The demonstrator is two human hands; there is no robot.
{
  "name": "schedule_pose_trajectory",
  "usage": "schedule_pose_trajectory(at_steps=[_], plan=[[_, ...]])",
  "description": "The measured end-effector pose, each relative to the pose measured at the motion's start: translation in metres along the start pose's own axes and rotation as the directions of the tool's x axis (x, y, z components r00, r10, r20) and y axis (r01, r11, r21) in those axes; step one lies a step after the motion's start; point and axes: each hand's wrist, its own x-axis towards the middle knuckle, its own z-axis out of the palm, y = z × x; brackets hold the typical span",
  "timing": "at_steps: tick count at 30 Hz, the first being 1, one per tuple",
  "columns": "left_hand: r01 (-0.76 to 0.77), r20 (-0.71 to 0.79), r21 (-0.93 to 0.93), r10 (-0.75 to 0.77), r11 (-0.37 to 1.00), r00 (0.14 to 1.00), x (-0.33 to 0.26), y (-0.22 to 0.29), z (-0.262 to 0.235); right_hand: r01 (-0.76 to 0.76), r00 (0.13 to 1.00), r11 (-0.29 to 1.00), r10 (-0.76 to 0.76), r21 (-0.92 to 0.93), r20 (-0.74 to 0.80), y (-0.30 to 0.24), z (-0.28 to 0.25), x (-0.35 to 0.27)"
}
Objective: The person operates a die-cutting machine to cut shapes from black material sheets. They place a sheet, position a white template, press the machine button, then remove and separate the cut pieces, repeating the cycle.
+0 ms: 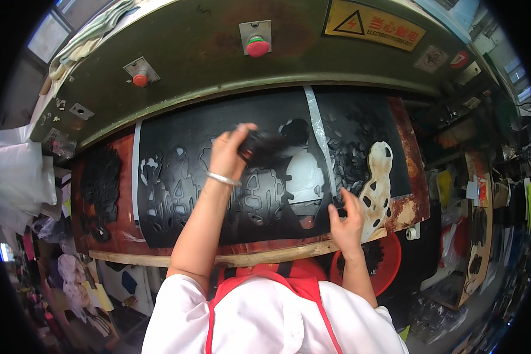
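Observation:
My left hand [229,154], with a bangle on its wrist, is closed on a dark cut piece [264,146] that is smeared by motion. Below it spreads a black sheet [218,118] with rows of cut-out shapes. Through one large gap in the sheet shows a pale surface [305,177]. My right hand [348,225] hovers at the sheet's right side with thumb and fingers apart, and nothing shows in it. Just beyond its fingers lies a cream sole-shaped plate [379,177] with holes. Small black scraps [349,154] are heaped beside that plate.
A green machine beam [194,53] with red push buttons [258,47] spans the far side. Black cut pieces [102,189] pile up on the reddish board at left. A wooden strip [271,255] edges the near side; a red tub [389,259] stands below, at right.

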Motion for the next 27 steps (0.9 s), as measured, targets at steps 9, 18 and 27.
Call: schedule_pose_trajectory(at_steps=[9, 18, 27], plan=[[0.547, 0.373, -0.163, -0.462, 0.821, 0.805, -0.049, -0.066, 0.026, -0.025, 0.996, 0.979, 0.007, 0.203, 0.088, -0.065, 0.047, 0.036], [0.477, 0.212, -0.029, -0.461, 0.878, 0.862, -0.058, -0.088, 0.028, 0.161, 0.985, 0.980, -0.166, 0.114, 0.039, -0.037, 0.052, 0.041], [-0.293, -0.370, -0.152, 0.221, 0.944, 0.902, 0.010, 0.069, -0.050, 0.046, 0.984, 0.992, -0.024, 0.119, -0.176, 0.016, 0.050, 0.021]])
